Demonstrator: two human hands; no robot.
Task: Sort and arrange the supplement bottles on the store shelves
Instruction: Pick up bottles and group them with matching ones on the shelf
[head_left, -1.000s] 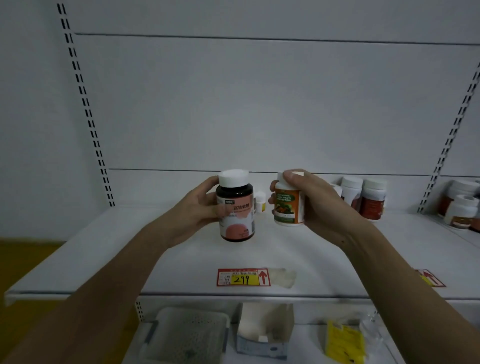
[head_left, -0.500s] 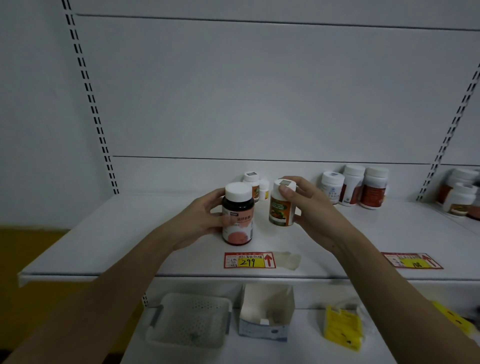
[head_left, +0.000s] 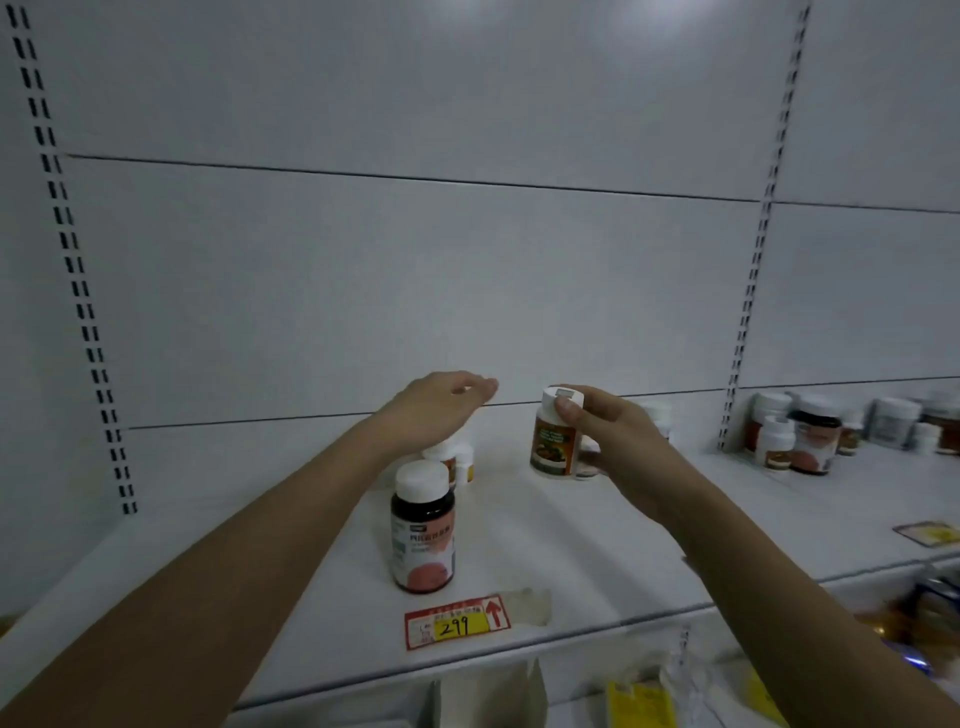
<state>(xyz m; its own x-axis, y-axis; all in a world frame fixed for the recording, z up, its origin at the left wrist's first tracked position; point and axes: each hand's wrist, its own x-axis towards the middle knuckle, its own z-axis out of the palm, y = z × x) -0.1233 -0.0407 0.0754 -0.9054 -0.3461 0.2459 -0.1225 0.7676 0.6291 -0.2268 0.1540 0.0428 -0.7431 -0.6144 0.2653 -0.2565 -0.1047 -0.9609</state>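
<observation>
white-capped orange bottle (head_left: 554, 441) pinched by right hand (head_left: 610, 447) fingers; left hand (head_left: 439, 410) relaxed, empty.

Retail shop, supplement aisle: white metal gondola shelf (head_left: 597, 561) with plain back panel and slotted uprights (head_left: 78, 291), red-and-yellow price tag (head_left: 457, 622) reading 299 stuck on shelf front, another tag (head_left: 930, 534) at right, capped supplement bottles (head_left: 800, 434) grouped in next bay, one dark bottle (head_left: 423, 527) standing near the tag
</observation>
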